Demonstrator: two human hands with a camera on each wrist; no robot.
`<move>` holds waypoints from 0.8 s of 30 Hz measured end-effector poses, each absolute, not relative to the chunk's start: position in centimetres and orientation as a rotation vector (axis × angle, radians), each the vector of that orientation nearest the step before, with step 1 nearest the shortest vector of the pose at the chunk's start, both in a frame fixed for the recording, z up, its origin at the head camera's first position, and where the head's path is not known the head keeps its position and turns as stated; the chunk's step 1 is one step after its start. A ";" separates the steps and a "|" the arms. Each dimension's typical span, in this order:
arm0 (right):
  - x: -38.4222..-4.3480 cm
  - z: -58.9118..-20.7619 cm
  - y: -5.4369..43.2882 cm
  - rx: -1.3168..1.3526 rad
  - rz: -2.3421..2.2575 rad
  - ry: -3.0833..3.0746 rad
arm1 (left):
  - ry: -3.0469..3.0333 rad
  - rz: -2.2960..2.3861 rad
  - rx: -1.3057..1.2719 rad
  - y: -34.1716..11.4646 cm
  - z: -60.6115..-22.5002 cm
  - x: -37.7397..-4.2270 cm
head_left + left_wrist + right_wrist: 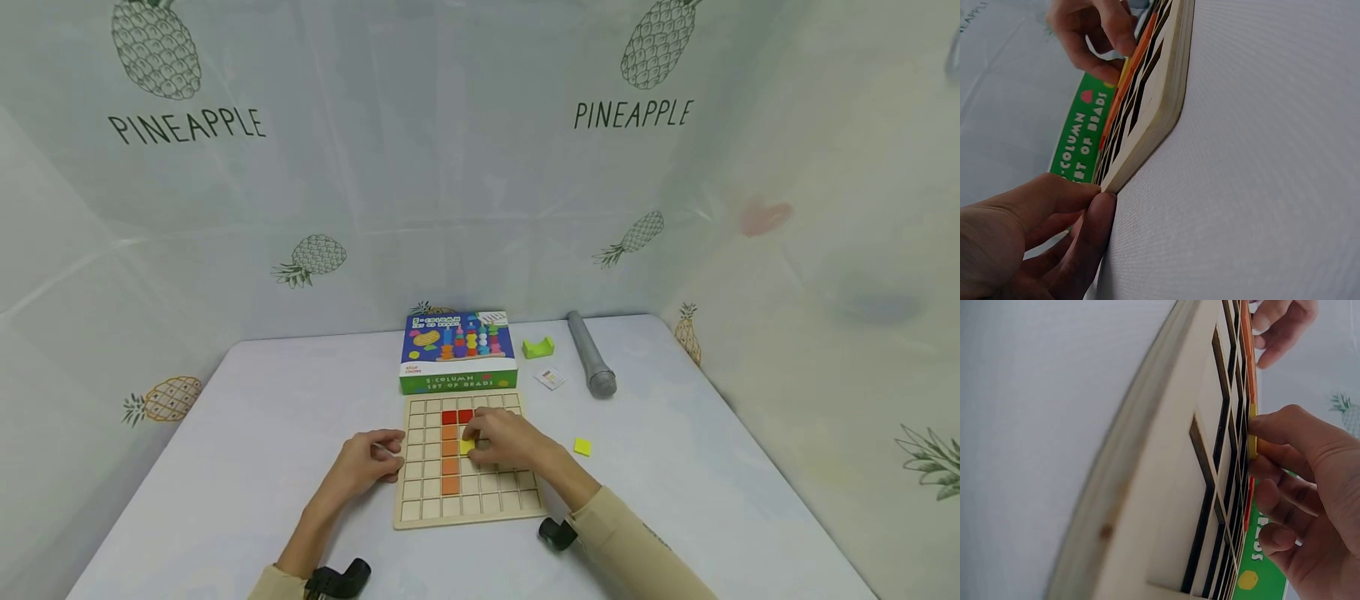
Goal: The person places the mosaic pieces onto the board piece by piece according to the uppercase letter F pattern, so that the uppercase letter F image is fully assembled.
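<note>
A wooden grid board (491, 502) lies on the table in the head view. My right hand (506, 437) pinches a yellow square tile (1252, 432) between thumb and fingertips, right at a cell beside the orange column. Two red tiles (449, 417) sit side by side near the board's far end, and a column of several orange tiles (450, 467) runs from the left one toward me. At the board's left edge, my left hand (367, 458) grips the rim with thumb and finger, as the left wrist view also shows.
Behind the board stands a bead-set box (459, 379). To its right are a green curved piece (538, 348), a small printed card (551, 378) and a grey microphone (591, 354). Another yellow tile (582, 447) lies on the table right of the board.
</note>
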State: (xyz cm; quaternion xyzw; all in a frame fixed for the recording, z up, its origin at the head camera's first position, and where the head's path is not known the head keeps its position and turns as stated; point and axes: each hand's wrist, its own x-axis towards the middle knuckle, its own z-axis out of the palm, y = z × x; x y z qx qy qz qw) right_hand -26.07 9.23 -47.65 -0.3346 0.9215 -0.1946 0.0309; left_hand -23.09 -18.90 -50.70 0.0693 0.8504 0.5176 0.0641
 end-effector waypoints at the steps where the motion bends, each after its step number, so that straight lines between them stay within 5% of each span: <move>1: -26.1 -47.7 9.2 -1.035 -0.599 2.840 | 2.566 1.564 0.207 -18.9 -50.7 -23.1; 24: -25.3 -46.6 13.3 -0.893 -0.584 2.903 | 2.604 1.548 0.179 -18.8 -51.0 -23.1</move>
